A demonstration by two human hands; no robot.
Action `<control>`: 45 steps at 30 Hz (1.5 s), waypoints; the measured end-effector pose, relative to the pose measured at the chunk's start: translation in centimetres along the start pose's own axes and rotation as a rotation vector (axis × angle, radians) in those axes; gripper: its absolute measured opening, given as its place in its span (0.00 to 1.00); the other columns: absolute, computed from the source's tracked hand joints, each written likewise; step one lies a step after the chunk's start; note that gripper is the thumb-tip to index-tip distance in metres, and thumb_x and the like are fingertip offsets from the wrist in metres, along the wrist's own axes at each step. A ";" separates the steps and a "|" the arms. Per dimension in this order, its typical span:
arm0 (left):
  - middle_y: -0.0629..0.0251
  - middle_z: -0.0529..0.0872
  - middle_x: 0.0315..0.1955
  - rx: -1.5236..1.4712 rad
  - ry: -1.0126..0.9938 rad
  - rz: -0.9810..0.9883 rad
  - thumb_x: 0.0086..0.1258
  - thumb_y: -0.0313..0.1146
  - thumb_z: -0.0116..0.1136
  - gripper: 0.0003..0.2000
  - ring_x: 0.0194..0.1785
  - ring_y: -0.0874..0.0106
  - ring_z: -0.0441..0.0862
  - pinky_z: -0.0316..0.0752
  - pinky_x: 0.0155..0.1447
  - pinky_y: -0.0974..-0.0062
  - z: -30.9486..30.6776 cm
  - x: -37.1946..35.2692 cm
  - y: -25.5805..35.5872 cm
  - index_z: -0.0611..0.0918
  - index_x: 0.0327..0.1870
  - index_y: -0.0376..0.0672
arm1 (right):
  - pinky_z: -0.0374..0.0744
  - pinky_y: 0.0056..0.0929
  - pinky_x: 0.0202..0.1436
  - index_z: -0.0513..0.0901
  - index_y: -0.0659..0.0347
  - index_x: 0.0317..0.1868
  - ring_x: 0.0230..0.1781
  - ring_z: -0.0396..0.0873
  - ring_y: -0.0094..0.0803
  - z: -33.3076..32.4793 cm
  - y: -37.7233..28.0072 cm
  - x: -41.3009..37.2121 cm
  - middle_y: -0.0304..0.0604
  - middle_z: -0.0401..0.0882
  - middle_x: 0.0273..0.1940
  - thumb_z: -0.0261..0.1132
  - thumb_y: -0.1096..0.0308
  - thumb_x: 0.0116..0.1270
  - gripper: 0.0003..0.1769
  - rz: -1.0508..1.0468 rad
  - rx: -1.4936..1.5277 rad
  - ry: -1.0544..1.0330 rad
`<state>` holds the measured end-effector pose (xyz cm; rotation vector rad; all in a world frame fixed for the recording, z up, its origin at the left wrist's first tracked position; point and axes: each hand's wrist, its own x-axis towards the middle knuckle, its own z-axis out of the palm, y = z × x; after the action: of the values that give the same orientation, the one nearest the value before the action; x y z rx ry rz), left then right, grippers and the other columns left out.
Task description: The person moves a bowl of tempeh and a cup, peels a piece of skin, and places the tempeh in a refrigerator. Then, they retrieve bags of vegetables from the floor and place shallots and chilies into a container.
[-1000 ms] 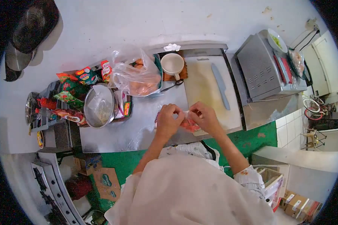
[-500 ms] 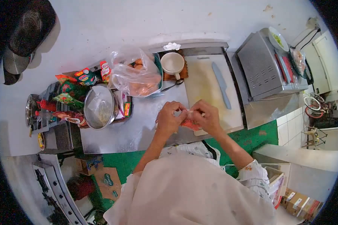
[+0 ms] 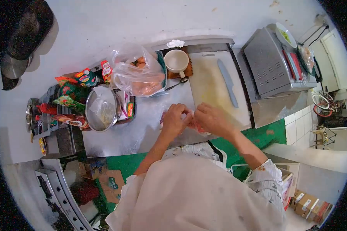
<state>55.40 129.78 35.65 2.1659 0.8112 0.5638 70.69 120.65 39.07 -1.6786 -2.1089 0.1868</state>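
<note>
**Both sets of fingertips meet over a little red-filled bag!**

Here we are, close in to the body at the counter's (image 3: 119, 144) near side. The left hand (image 3: 174, 121) brings thumb and forefinger together in a pinch at the top of the small clear bag (image 3: 199, 128); the right hand (image 3: 214, 121) curls in opposite, fingers pressed together on the same plastic, tips partly hidden. The bag sits between and just below them, red contents showing, probably held by two sides so the thin film stays taut. Something purplish peeks out by the left fingers, too covered to name.

Beyond the right fingers, the knife (image 3: 228, 82) lies flat on the cutting board (image 3: 204, 81), seemingly parked out of the way. Beyond the left, the spoon (image 3: 176, 84) rests near the mug (image 3: 176, 61); farther left, the metal bowl (image 3: 111, 115).
</note>
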 end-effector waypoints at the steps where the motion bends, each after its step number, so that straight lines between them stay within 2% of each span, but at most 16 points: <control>1: 0.62 0.80 0.28 -0.090 -0.032 -0.039 0.55 0.32 0.61 0.05 0.38 0.63 0.76 0.71 0.43 0.66 -0.2 0.0 0.2 0.79 0.29 0.41 | 0.73 0.32 0.33 0.75 0.62 0.31 0.33 0.74 0.39 -0.1 0.4 -0.1 0.44 0.73 0.31 0.64 0.68 0.56 0.08 -0.043 0.064 0.066; 5: 0.63 0.81 0.29 -0.224 -0.035 -0.077 0.56 0.31 0.61 0.06 0.37 0.64 0.76 0.72 0.42 0.68 -0.4 0.6 0.3 0.79 0.29 0.40 | 0.72 0.28 0.34 0.74 0.64 0.31 0.32 0.73 0.32 -0.4 -0.1 -0.5 0.41 0.74 0.33 0.64 0.68 0.59 0.08 0.221 0.364 0.079; 7: 0.62 0.81 0.29 -0.234 -0.058 -0.115 0.56 0.31 0.62 0.06 0.35 0.67 0.77 0.72 0.40 0.72 0.0 1.2 -0.1 0.80 0.31 0.40 | 0.70 0.24 0.38 0.73 0.62 0.30 0.33 0.71 0.26 0.2 -0.4 -0.7 0.36 0.74 0.33 0.61 0.67 0.64 0.09 0.473 0.945 0.248; 11: 0.65 0.82 0.29 -0.351 -0.129 -0.131 0.59 0.31 0.60 0.06 0.34 0.73 0.77 0.72 0.39 0.75 0.4 2.2 -0.2 0.80 0.34 0.39 | 0.73 0.24 0.34 0.75 0.61 0.33 0.32 0.74 0.23 1.2 -0.3 -0.9 0.36 0.78 0.34 0.58 0.65 0.67 0.09 0.445 1.269 0.410; 13: 0.68 0.82 0.32 -0.564 -0.316 -0.290 0.62 0.33 0.60 0.08 0.35 0.77 0.77 0.73 0.43 0.78 0.2 2.7 1.1 0.80 0.37 0.39 | 0.72 0.22 0.34 0.75 0.61 0.37 0.29 0.73 0.22 1.1 -0.5 -0.9 0.36 0.78 0.34 0.59 0.63 0.68 0.09 0.501 1.711 0.564; 17: 0.70 0.82 0.36 -1.126 -0.148 -0.281 0.64 0.35 0.59 0.09 0.38 0.77 0.77 0.73 0.47 0.76 2.7 3.5 -0.1 0.79 0.39 0.39 | 0.73 0.20 0.35 0.74 0.62 0.38 0.29 0.73 0.21 -0.3 0.7 -0.7 0.36 0.78 0.34 0.59 0.65 0.68 0.08 0.519 1.405 0.614; 20: 0.68 0.81 0.36 -0.976 0.012 -0.260 0.65 0.36 0.59 0.10 0.39 0.76 0.77 0.73 0.51 0.73 2.8 3.7 2.0 0.78 0.39 0.39 | 0.74 0.19 0.37 0.75 0.62 0.39 0.31 0.74 0.21 -1.7 1.7 -1.2 0.36 0.78 0.34 0.60 0.68 0.67 0.06 0.591 1.199 0.510; 22: 0.67 0.80 0.35 -0.474 0.047 0.075 0.66 0.36 0.58 0.10 0.40 0.77 0.78 0.73 0.51 0.74 2.8 3.7 4.4 0.78 0.38 0.39 | 0.75 0.21 0.40 0.75 0.62 0.41 0.34 0.76 0.22 -2.2 2.4 -1.8 0.36 0.78 0.35 0.61 0.71 0.65 0.06 0.585 1.139 0.401; 23: 0.67 0.80 0.35 -0.474 0.044 0.073 0.66 0.36 0.58 0.10 0.40 0.77 0.78 0.73 0.51 0.74 3.2 3.9 4.1 0.78 0.38 0.39 | 0.75 0.21 0.40 0.75 0.62 0.41 0.34 0.76 0.22 -2.6 2.8 -2.0 0.36 0.78 0.35 0.61 0.71 0.65 0.06 0.588 1.141 0.403; 26: 0.67 0.80 0.33 -0.641 -0.230 0.028 0.66 0.35 0.59 0.09 0.37 0.79 0.77 0.73 0.48 0.79 3.4 5.3 2.8 0.78 0.38 0.39 | 0.76 0.22 0.42 0.75 0.62 0.42 0.37 0.77 0.23 -5.1 4.2 -2.6 0.37 0.78 0.36 0.63 0.73 0.63 0.08 0.570 1.166 0.420; 28: 0.68 0.79 0.32 -0.906 -0.584 -0.285 0.66 0.35 0.58 0.08 0.35 0.81 0.77 0.72 0.44 0.83 2.8 6.2 2.7 0.77 0.38 0.39 | 0.76 0.24 0.44 0.75 0.62 0.42 0.40 0.78 0.27 -6.8 5.0 -3.0 0.40 0.79 0.38 0.63 0.75 0.62 0.09 0.475 1.110 0.401; 32: 0.69 0.79 0.30 -1.220 -0.771 -0.278 0.67 0.35 0.57 0.09 0.33 0.82 0.76 0.71 0.41 0.84 4.6 7.0 3.2 0.77 0.39 0.39 | 0.76 0.30 0.50 0.75 0.62 0.44 0.45 0.78 0.34 -7.1 7.6 -3.0 0.41 0.79 0.40 0.61 0.72 0.63 0.09 0.199 1.477 0.343; 35: 0.70 0.79 0.30 -1.557 -0.621 -0.461 0.67 0.37 0.56 0.11 0.33 0.81 0.76 0.72 0.40 0.83 6.4 6.9 5.5 0.76 0.41 0.38 | 0.76 0.32 0.50 0.76 0.63 0.43 0.44 0.79 0.35 -6.9 9.8 -1.9 0.47 0.80 0.40 0.61 0.74 0.62 0.09 0.297 1.737 0.578; 42: 0.71 0.79 0.28 -1.015 -0.094 -0.384 0.63 0.26 0.59 0.07 0.29 0.81 0.74 0.72 0.35 0.83 8.9 7.0 8.2 0.76 0.39 0.39 | 0.78 0.28 0.43 0.75 0.64 0.47 0.36 0.79 0.27 -5.3 13.3 -2.7 0.44 0.80 0.37 0.62 0.69 0.64 0.13 0.675 1.465 0.549; 44: 0.72 0.79 0.27 -0.861 0.099 -0.282 0.61 0.23 0.60 0.07 0.27 0.82 0.73 0.71 0.33 0.83 10.2 7.1 8.2 0.76 0.38 0.39 | 0.77 0.24 0.34 0.77 0.64 0.45 0.28 0.77 0.23 -4.5 13.7 -3.9 0.39 0.80 0.33 0.62 0.67 0.64 0.12 0.719 1.284 -0.048; 45: 0.72 0.79 0.27 -0.813 0.127 -0.377 0.61 0.22 0.60 0.06 0.27 0.83 0.73 0.70 0.33 0.84 10.7 7.1 8.1 0.76 0.37 0.40 | 0.73 0.20 0.26 0.79 0.64 0.40 0.22 0.74 0.20 -5.5 13.1 -4.0 0.36 0.78 0.28 0.62 0.65 0.64 0.10 0.571 1.253 -0.064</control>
<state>69.85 125.28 36.12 1.2158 0.8391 0.6856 85.34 119.31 38.22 -1.3190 -0.9659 1.3864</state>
